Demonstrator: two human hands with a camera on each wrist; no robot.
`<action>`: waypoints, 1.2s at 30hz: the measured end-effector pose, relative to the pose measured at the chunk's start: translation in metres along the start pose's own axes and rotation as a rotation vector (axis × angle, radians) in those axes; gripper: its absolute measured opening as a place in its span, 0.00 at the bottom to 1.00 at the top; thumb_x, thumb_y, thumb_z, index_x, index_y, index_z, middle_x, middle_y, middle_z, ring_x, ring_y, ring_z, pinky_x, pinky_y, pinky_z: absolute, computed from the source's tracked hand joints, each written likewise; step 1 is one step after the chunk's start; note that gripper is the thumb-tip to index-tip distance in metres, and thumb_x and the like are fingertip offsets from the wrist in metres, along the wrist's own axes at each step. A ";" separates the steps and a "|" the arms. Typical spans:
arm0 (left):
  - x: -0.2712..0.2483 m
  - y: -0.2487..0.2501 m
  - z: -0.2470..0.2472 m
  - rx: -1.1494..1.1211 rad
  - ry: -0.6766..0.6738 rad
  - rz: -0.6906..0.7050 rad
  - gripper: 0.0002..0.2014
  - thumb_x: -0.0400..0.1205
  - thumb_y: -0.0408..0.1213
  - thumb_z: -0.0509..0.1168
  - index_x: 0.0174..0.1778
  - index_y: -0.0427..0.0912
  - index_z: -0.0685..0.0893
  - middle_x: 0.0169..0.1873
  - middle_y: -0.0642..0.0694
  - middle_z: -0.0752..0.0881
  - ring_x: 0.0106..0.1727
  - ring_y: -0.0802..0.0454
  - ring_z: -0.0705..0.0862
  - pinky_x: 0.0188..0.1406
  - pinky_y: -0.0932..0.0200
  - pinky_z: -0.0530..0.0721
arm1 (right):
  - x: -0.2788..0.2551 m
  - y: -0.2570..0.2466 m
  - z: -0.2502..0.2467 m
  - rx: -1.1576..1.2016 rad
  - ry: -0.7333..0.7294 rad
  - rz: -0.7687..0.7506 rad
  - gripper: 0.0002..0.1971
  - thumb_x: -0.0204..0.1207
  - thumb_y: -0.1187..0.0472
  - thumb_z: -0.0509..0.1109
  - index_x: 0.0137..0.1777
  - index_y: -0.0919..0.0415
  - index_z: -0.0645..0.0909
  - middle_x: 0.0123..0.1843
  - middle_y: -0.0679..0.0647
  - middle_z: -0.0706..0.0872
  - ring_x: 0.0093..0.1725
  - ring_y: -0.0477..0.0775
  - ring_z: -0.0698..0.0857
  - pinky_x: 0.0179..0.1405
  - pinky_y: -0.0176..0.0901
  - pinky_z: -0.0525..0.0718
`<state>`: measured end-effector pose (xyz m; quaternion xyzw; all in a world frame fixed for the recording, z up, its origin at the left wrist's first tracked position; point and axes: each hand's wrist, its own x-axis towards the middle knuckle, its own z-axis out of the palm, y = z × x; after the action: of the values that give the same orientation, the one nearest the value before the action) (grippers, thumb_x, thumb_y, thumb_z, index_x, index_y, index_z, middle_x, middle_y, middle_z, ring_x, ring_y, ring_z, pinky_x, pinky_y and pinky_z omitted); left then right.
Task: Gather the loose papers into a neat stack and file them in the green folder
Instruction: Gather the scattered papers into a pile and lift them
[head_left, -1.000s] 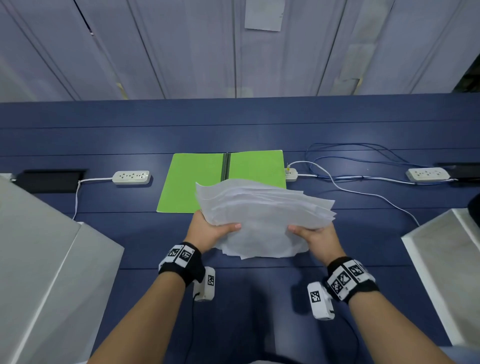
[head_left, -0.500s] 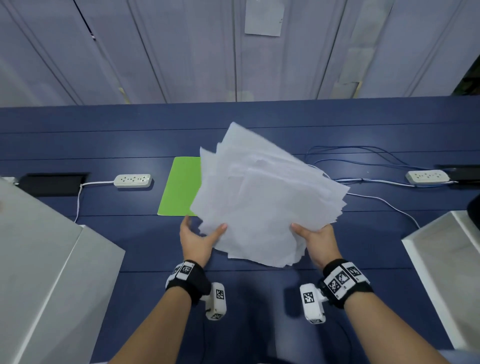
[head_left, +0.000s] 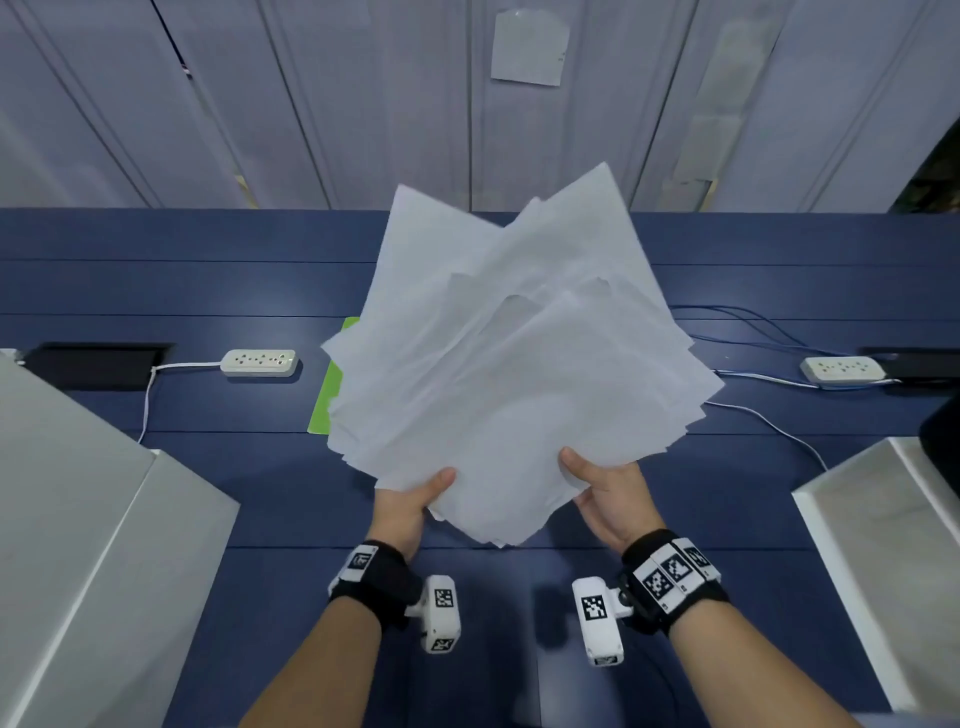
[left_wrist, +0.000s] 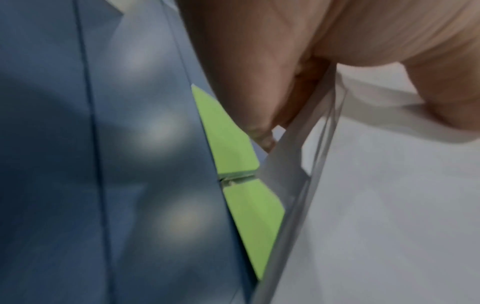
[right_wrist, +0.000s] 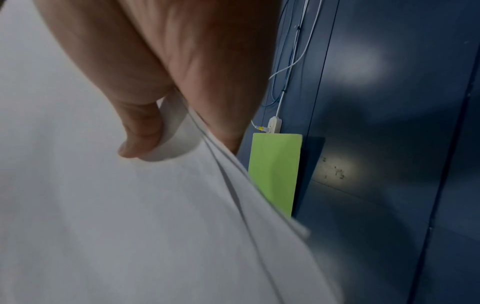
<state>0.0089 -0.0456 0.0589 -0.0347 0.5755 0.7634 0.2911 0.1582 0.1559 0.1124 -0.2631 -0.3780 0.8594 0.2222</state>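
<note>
A loose, fanned bundle of white papers (head_left: 509, 364) is held upright and tilted above the blue table, its sheets askew at different angles. My left hand (head_left: 410, 501) pinches the bundle's lower left edge, thumb on the front. My right hand (head_left: 608, 493) pinches the lower right edge the same way. The green folder (head_left: 330, 384) lies open on the table behind the papers, mostly hidden by them. The left wrist view shows the folder (left_wrist: 241, 164) with its spine past the papers (left_wrist: 389, 205); the right wrist view shows a strip of folder (right_wrist: 275, 170) beside the papers (right_wrist: 130, 226).
A white power strip (head_left: 258, 362) lies left of the folder, another (head_left: 841, 369) at the right with blue and white cables (head_left: 753, 338). A small white adapter (right_wrist: 275, 124) sits at the folder's far edge. Grey-white blocks (head_left: 93, 545) (head_left: 883, 545) flank the near table sides.
The papers rose from nearly flat to tilted upright and fanned out wider, covering most of the folder. Both hands shifted to the bundle's lower edges and closer together.
</note>
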 end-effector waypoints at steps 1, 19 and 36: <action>0.000 0.010 -0.001 0.034 -0.009 0.047 0.44 0.58 0.43 0.89 0.69 0.28 0.83 0.62 0.37 0.90 0.64 0.40 0.90 0.65 0.48 0.87 | -0.002 -0.001 0.001 -0.005 -0.009 0.011 0.22 0.68 0.75 0.75 0.63 0.66 0.84 0.61 0.62 0.91 0.61 0.62 0.89 0.58 0.52 0.89; -0.008 0.030 -0.050 0.441 -0.058 0.163 0.12 0.70 0.24 0.82 0.45 0.42 0.93 0.41 0.50 0.96 0.40 0.56 0.94 0.41 0.60 0.92 | -0.009 -0.038 -0.067 -0.688 -0.081 0.000 0.32 0.63 0.68 0.86 0.67 0.54 0.81 0.61 0.49 0.92 0.63 0.49 0.89 0.61 0.44 0.85; 0.003 -0.005 -0.051 0.615 -0.091 0.095 0.20 0.63 0.32 0.88 0.49 0.43 0.92 0.43 0.54 0.96 0.49 0.52 0.94 0.47 0.59 0.91 | -0.015 0.001 -0.095 -0.654 0.092 -0.031 0.25 0.61 0.66 0.87 0.59 0.58 0.85 0.55 0.57 0.93 0.57 0.59 0.92 0.60 0.55 0.88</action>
<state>-0.0057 -0.0894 0.0361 0.1163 0.7667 0.5671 0.2775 0.2283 0.1970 0.0612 -0.3533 -0.6275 0.6761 0.1556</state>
